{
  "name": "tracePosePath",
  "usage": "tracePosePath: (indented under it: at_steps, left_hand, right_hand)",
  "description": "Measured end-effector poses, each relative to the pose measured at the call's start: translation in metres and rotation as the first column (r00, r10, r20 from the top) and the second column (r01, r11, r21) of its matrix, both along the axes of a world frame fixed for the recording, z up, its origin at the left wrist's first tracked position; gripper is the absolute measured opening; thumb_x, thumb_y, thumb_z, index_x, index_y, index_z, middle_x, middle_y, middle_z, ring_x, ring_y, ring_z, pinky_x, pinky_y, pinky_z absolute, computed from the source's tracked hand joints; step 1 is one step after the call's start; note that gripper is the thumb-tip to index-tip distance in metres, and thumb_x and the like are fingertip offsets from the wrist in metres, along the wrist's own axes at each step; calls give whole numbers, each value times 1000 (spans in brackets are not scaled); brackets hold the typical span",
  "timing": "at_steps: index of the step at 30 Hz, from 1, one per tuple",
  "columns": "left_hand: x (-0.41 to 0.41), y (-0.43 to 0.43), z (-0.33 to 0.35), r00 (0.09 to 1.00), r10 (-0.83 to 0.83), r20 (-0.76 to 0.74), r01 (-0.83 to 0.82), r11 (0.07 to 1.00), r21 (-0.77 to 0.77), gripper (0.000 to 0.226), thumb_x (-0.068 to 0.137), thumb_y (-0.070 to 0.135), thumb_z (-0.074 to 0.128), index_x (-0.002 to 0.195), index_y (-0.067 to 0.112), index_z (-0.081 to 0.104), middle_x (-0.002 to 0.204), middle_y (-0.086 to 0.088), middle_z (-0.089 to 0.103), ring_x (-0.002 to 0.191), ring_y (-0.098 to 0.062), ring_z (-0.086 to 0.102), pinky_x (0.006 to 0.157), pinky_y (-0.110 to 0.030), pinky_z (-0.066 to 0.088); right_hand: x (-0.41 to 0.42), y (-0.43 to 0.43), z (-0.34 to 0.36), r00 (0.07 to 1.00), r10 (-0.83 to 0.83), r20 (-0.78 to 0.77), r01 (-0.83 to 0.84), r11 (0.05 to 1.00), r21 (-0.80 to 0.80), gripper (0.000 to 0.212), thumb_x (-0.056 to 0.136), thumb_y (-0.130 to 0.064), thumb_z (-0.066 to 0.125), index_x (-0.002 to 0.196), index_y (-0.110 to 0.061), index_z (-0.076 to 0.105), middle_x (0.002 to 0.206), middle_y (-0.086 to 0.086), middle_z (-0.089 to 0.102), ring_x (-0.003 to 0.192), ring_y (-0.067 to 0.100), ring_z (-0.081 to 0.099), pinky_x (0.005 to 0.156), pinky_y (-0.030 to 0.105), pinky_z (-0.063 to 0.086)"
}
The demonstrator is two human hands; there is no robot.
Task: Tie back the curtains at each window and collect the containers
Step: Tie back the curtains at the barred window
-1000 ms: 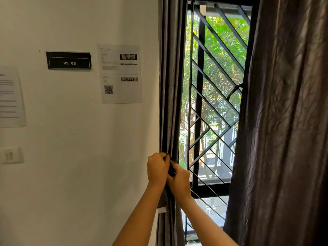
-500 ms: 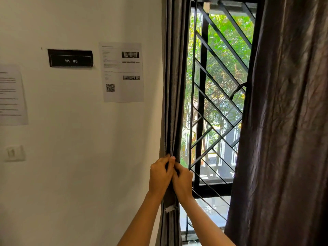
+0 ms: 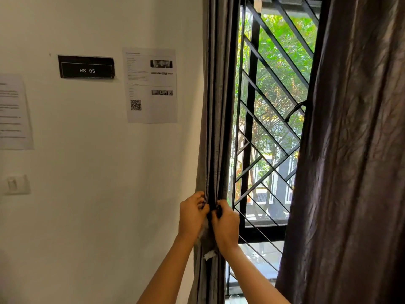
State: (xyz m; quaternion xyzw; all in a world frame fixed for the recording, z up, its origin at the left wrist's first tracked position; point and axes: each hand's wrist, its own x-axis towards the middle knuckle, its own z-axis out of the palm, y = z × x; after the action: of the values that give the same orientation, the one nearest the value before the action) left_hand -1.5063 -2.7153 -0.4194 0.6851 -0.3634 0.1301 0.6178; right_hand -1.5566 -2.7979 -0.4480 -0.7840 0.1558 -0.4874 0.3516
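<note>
Both hands are up at the gathered dark grey fabric curtain [image 3: 215, 128], which hangs bunched in a narrow column between the white wall [image 3: 98, 194] and the black metal window grille [image 3: 269, 139]. The left hand [image 3: 191, 216] clasps the bundle from the wall side and the right hand [image 3: 225, 224] from the window side, fingers curled in tight, each grip closed on the folds, knuckles nearly touching. Whether a tie-back band runs between the fingers I cannot tell; something dark shows there, but it may only be a fold.

The relation that matters: the curtain's long axis runs straight up and down, and the hands cross it at a right angle, 1 on each flank at about the same height. Any cinch would, I judge, have to go round that vertical bundle horizontally. A small white tag [image 3: 209, 255] pokes out just below the hands. The second, wider brown-grey curtain [image 3: 350, 172] hangs loose on the right, untied. No containers are in view.
</note>
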Motion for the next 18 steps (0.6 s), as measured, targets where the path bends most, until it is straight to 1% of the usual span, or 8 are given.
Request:
tracePosePath:
  at_steps: [2,4,7,9,11,14,16,18]
  left_hand:
    - [5,3,3,999,31,42,-35,996,80,20,85,3,65,99,18,67,81,10,68,75,-1,67,75,-10,51]
    - [8,3,2,993,103,56,-110,983,145,11,87,9,64,96,15,66,78,4,67,70,-7,65,73,-16,54]
    - [5,-2,-6,984,171,47,-177,969,173,4,89,13,61,89,11,64,78,1,66,69,-12,64,71,-20,55]
    - [4,-6,-11,981,185,55,-192,963,189,4,90,12,60,87,11,62,80,-1,67,73,-14,66,72,-21,56]
    - [4,-6,-14,988,142,60,-151,969,195,8,89,8,60,96,12,63,88,-1,69,79,-13,67,76,-18,55]
    - [1,-4,-19,993,101,58,-109,982,157,19,88,2,61,103,12,65,94,1,70,82,-7,66,77,-5,49]
    - [-3,-4,-22,989,140,57,-146,981,130,15,88,7,62,101,13,67,92,1,71,78,-6,65,73,-1,46]
    - [-5,-4,-25,975,212,60,-218,970,112,11,89,13,63,97,13,69,87,1,71,70,-3,60,68,0,45]
  right_hand:
    - [-1,-3,-1,999,-42,2,42,999,5,17,85,1,56,94,-12,64,79,0,66,69,10,59,58,8,41]
    - [0,-1,-5,998,-59,1,59,997,40,16,84,1,56,92,-11,64,77,-1,65,68,10,57,56,8,39]
    - [3,11,-19,999,38,-4,-37,992,117,14,88,-2,56,92,-14,63,79,-5,66,71,5,62,60,11,44]
    - [4,15,-23,998,56,18,-58,990,130,13,91,-5,55,94,-16,63,80,-6,66,72,2,63,61,10,45]
    - [4,14,-22,998,63,31,-67,990,125,13,92,-6,56,95,-15,64,79,-9,65,72,-1,62,61,8,45]
    - [2,11,-22,996,86,15,-87,990,112,15,91,-6,57,97,-15,66,80,-12,64,73,-4,62,63,7,46]
    - [4,10,-25,997,72,19,-74,991,109,16,90,-5,58,97,-15,68,82,-9,67,75,-1,63,66,12,49]
    - [8,7,-29,998,55,27,-57,992,114,16,89,-6,59,96,-16,68,84,-7,69,76,2,65,69,21,54]
